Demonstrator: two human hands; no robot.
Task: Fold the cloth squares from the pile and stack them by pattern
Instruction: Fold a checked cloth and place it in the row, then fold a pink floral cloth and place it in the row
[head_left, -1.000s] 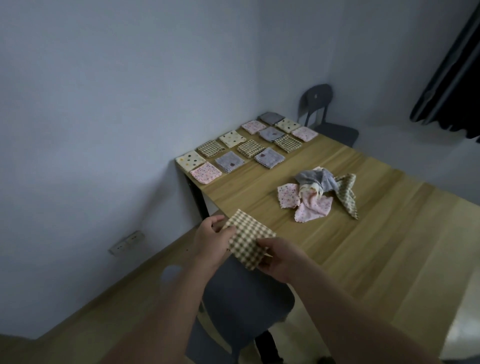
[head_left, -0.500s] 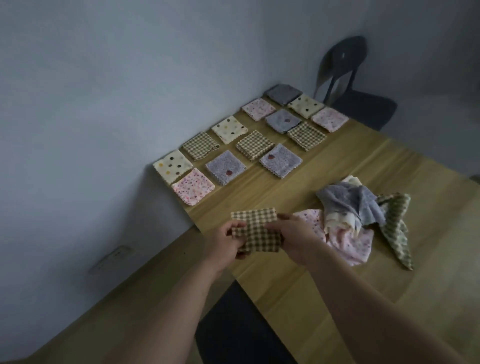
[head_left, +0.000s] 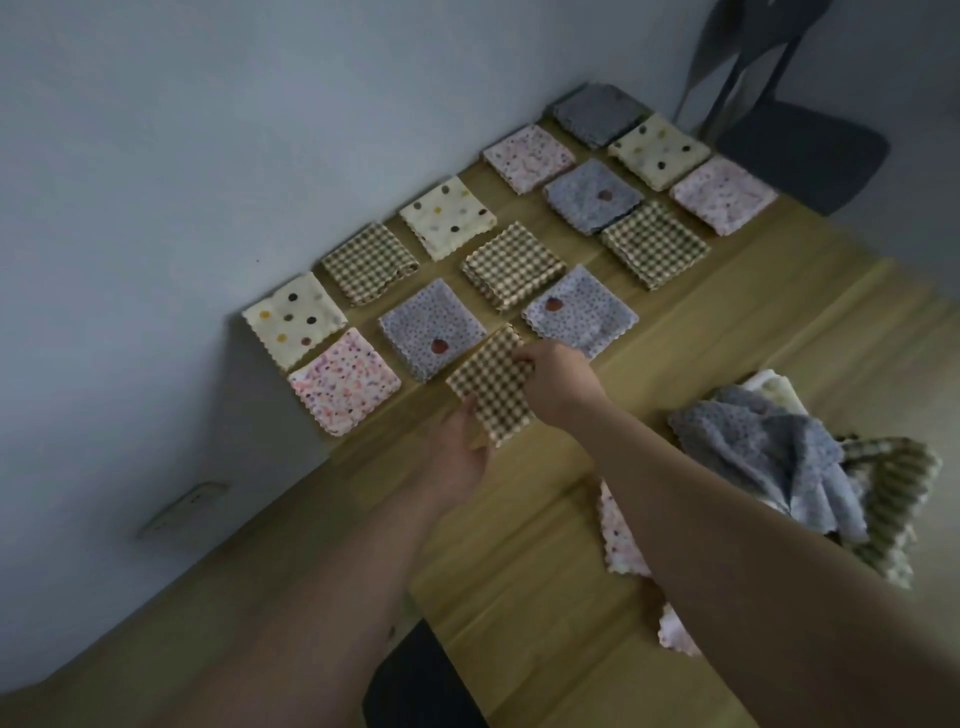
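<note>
A folded brown checked cloth (head_left: 491, 382) is held low over the wooden table (head_left: 727, 332), in front of the rows of folded squares. My left hand (head_left: 460, 447) grips its near edge and my right hand (head_left: 558, 382) pinches its far right corner. Several folded squares lie by the wall: spotted cream (head_left: 293, 317), pink floral (head_left: 345, 382), blue dotted (head_left: 431, 327), and brown checked (head_left: 511, 262). The unfolded pile (head_left: 769, 447) lies at the right, partly behind my right forearm.
A dark chair (head_left: 795, 140) stands past the table's far end. Another dark chair seat (head_left: 415, 680) shows under the near edge. A wall socket (head_left: 182, 506) sits low on the grey wall at the left.
Both hands carried the folded checked cloth forward from the table's near edge to just in front of the blue dotted squares. The view moved closer to the rows.
</note>
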